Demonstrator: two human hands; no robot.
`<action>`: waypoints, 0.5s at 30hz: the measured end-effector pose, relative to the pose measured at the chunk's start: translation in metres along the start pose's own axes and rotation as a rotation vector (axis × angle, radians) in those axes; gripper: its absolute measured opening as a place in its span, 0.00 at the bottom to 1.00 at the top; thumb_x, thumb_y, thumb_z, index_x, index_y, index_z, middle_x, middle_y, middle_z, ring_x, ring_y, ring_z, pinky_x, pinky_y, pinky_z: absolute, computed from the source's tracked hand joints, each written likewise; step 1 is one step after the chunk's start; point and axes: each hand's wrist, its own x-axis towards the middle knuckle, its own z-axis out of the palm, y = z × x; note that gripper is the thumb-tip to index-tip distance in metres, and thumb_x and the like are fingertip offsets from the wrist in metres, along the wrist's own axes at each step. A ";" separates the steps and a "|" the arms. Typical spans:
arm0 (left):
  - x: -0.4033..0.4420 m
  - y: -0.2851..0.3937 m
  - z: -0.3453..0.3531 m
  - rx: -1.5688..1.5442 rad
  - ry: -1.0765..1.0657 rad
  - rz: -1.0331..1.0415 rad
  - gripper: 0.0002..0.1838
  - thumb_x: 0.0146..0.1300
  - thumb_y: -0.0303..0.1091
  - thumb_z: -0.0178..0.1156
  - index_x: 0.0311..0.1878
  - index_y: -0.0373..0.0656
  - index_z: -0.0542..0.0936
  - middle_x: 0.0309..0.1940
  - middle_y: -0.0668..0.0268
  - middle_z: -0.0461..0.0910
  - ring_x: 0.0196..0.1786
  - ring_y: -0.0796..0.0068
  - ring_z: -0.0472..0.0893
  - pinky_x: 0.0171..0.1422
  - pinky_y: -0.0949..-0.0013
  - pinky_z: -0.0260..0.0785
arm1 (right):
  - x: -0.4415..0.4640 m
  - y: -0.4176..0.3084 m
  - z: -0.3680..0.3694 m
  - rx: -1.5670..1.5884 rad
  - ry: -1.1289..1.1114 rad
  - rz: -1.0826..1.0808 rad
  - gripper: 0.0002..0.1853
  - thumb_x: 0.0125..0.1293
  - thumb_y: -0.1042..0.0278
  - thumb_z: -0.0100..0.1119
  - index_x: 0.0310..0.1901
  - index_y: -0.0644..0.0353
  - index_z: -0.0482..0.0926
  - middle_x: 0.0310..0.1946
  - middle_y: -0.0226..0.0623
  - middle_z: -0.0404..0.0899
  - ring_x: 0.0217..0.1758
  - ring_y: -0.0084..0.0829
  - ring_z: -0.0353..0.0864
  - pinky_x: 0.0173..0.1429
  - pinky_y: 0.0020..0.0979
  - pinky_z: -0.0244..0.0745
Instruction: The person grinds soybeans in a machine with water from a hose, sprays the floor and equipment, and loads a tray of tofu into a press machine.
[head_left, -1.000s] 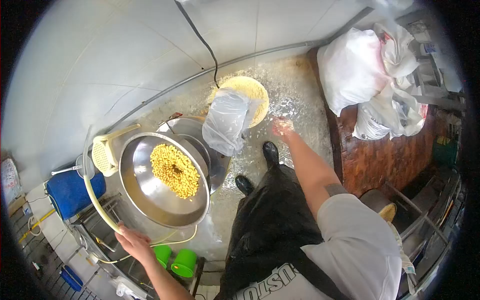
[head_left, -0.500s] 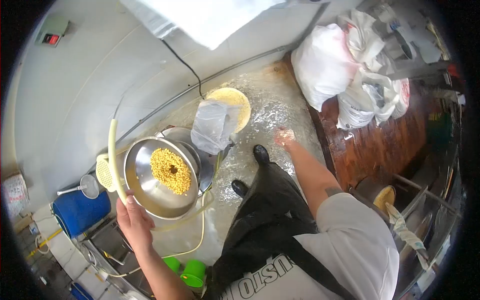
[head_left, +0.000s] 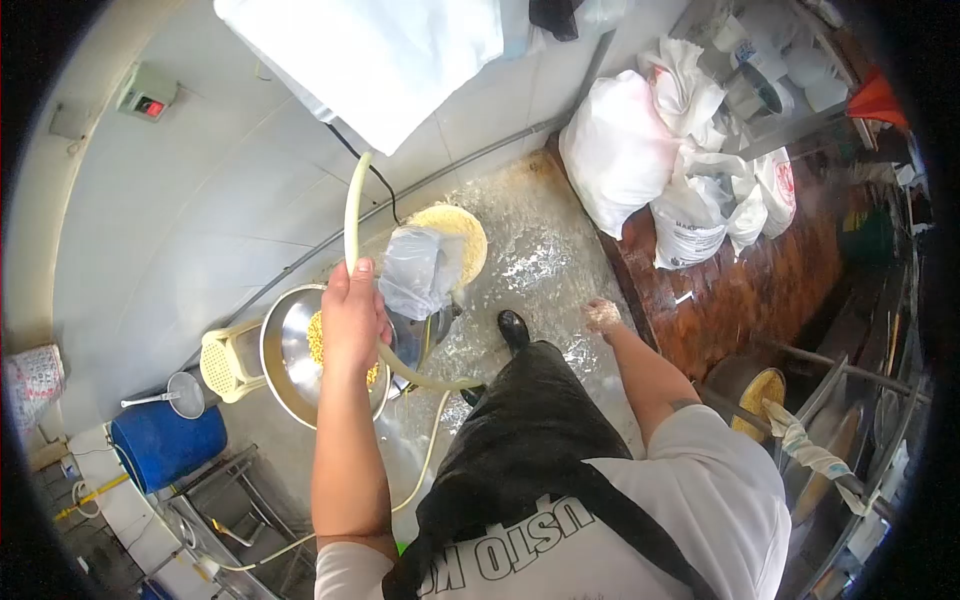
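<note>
My left hand [head_left: 357,318] is wrapped around a pale yellow hose [head_left: 353,215], whose free end points up toward the wall. The hose runs on past my wrist toward my apron. Below and left of that hand sits a wide steel bowl [head_left: 285,385] with yellow kernels [head_left: 316,338], partly hidden by my forearm. A clear plastic bag [head_left: 418,272] lies just right of the hand, beside a round container of pale yellow meal [head_left: 468,238]. My right hand [head_left: 602,316], coated with pale residue, hangs over the wet floor, fingers loosely apart and holding nothing.
White sacks [head_left: 690,235] stand on a brown wooden platform [head_left: 740,290] at right. A cream plastic stool [head_left: 228,365], a blue barrel [head_left: 170,445] and a handled strainer [head_left: 185,395] are at left. A thin hose [head_left: 425,470] crosses the wet floor. A metal rack [head_left: 830,400] stands at lower right.
My left hand has moved right and up with the hose, from the bowl's near-left edge to over its right side. The view has shifted. My right hand still hangs over the floor.
</note>
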 end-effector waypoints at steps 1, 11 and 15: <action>0.001 -0.005 -0.007 0.014 0.009 0.002 0.16 0.79 0.47 0.53 0.53 0.43 0.74 0.20 0.73 0.64 0.16 0.81 0.63 0.17 0.71 0.60 | -0.004 -0.011 -0.014 0.432 0.002 0.485 0.20 0.68 0.55 0.64 0.53 0.61 0.84 0.38 0.45 0.87 0.41 0.38 0.87 0.46 0.41 0.81; -0.086 -0.030 -0.127 -0.098 0.208 0.001 0.15 0.81 0.46 0.50 0.48 0.43 0.74 0.15 0.76 0.61 0.13 0.84 0.58 0.14 0.71 0.56 | 0.092 -0.086 -0.122 0.699 0.337 0.466 0.15 0.68 0.55 0.65 0.39 0.61 0.82 0.29 0.38 0.80 0.30 0.34 0.81 0.35 0.39 0.77; -0.145 -0.054 -0.174 -0.100 0.360 0.040 0.18 0.81 0.47 0.48 0.52 0.39 0.76 0.15 0.77 0.61 0.13 0.85 0.58 0.15 0.72 0.57 | 0.159 -0.252 -0.258 0.544 0.274 0.122 0.23 0.70 0.46 0.58 0.51 0.60 0.82 0.49 0.50 0.83 0.54 0.51 0.82 0.58 0.45 0.76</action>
